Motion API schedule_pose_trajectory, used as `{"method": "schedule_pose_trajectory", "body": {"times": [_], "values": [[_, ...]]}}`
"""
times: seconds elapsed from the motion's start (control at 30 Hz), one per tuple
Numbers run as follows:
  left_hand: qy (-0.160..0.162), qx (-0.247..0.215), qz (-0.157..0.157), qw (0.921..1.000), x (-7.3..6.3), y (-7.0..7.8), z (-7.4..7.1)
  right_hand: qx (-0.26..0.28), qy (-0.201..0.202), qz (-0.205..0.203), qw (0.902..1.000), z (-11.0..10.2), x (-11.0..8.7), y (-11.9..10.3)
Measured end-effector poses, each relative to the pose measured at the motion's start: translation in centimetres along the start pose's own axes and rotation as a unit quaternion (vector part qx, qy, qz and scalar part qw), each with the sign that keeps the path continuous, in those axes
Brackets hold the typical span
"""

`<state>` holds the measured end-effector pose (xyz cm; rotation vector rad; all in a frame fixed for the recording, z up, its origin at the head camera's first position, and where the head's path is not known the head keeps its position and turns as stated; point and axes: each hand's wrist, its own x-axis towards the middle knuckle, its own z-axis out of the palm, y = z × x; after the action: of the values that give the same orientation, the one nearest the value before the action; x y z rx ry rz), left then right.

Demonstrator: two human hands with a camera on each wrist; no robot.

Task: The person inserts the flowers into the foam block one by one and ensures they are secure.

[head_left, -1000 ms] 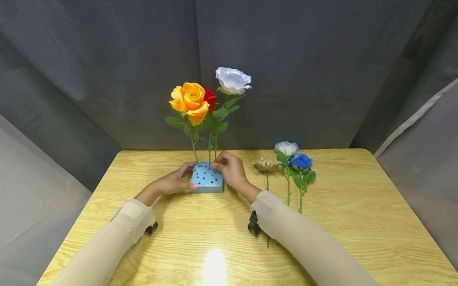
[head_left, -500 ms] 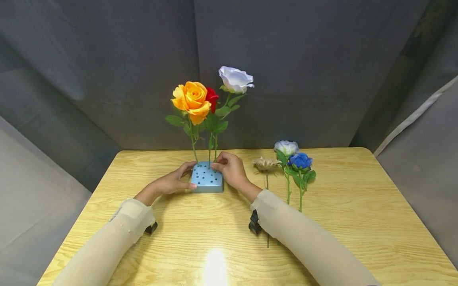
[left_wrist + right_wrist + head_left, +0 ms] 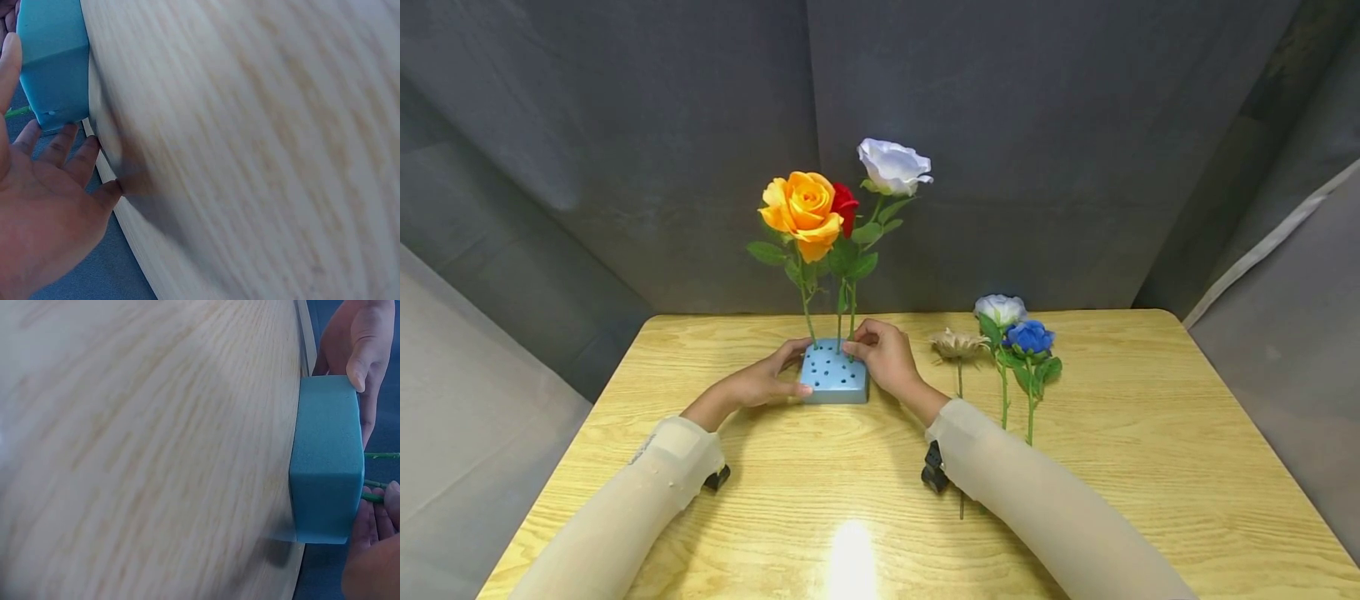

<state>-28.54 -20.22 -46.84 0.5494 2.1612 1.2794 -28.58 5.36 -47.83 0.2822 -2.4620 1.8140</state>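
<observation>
In the head view a light-blue block [image 3: 831,388] with several holes in its top sits near the table's back edge. An orange rose [image 3: 805,215], a red rose [image 3: 846,208] and a white rose [image 3: 893,167] stand in it, the red one partly hidden behind the orange. My left hand [image 3: 758,385] holds the block from the left, thumb at the front corner, fingers along the side and back. The right hand [image 3: 886,357] pinches the white rose's stem low down, close to the block's top. In the right wrist view green stems [image 3: 373,497] run between those fingers.
Right of the block lie a beige flower [image 3: 958,343], another white rose [image 3: 1001,310] and a blue rose [image 3: 1030,337] on the wooden table [image 3: 775,517]. My right forearm passes over the lower parts of their stems. A grey curtain [image 3: 1037,150] hangs behind the table.
The flower heads in the block have swayed slightly to the right since the first frame. Both hands keep their places, and almost nothing differs over the last half second.
</observation>
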Motion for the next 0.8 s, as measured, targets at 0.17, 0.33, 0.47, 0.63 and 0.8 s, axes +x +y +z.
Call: {"method": "schedule_pose_trajectory", "body": {"times": [0.17,0.33,0.47,0.63,0.8], "values": [[0.001,-0.001,0.0,1.0,-0.02,-0.04,-0.01,-0.001,0.005,0.003,1.0,0.05,-0.04,0.04],[-0.001,-0.004,-0.001,1.0,-0.05,0.01,0.03,-0.004,0.007,0.008,0.9999,0.05,-0.17,0.06],[0.001,0.005,-0.002,1.0,-0.12,0.18,0.06,-0.008,0.007,0.009,0.9999,0.02,-0.22,0.02],[0.002,0.009,-0.001,1.0,-0.12,0.21,0.04,-0.008,0.004,0.011,0.9999,-0.04,-0.22,-0.12],[0.004,0.016,-0.001,0.9999,-0.14,0.23,0.05,-0.011,0.0,0.021,0.9997,-0.2,-0.28,-0.39]]}}
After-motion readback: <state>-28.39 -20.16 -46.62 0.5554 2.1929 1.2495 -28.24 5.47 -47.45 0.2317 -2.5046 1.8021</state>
